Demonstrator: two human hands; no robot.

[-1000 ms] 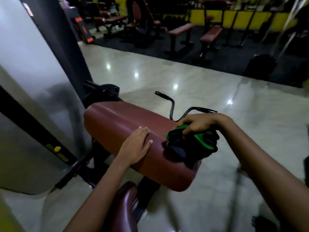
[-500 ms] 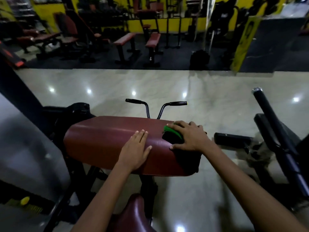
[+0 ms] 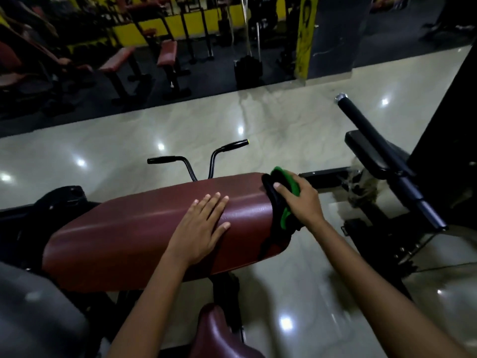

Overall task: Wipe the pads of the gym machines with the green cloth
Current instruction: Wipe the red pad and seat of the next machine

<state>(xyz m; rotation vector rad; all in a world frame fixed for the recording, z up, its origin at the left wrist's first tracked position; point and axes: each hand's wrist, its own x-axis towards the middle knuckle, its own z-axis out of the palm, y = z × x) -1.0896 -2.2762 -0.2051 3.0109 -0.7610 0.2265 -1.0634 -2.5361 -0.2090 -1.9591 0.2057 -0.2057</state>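
From the head camera: the left hand point(image 3: 200, 228) rests flat, fingers straight, on a maroon arm pad point(image 3: 124, 236). The right hand point(image 3: 300, 200) grips a green and black cloth point(image 3: 282, 187), pressing it against the pad's right end. Two black handles point(image 3: 198, 157) rise just behind the pad.

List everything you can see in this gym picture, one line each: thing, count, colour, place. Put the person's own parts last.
Padded maroon vinyl arm rest: one, maroon, centre, on a black frame.
Green and black wiping cloth: one, at the pad's right end.
Black curved handlebars: two, behind the pad.
Small maroon seat pad: one, bottom centre.
Black padded bench with roller bar: one, right.
Maroon flat benches: several, far background.
Glossy pale tiled floor: throughout.
Left hand: flat on the pad.
Right hand: fingers grip the cloth.
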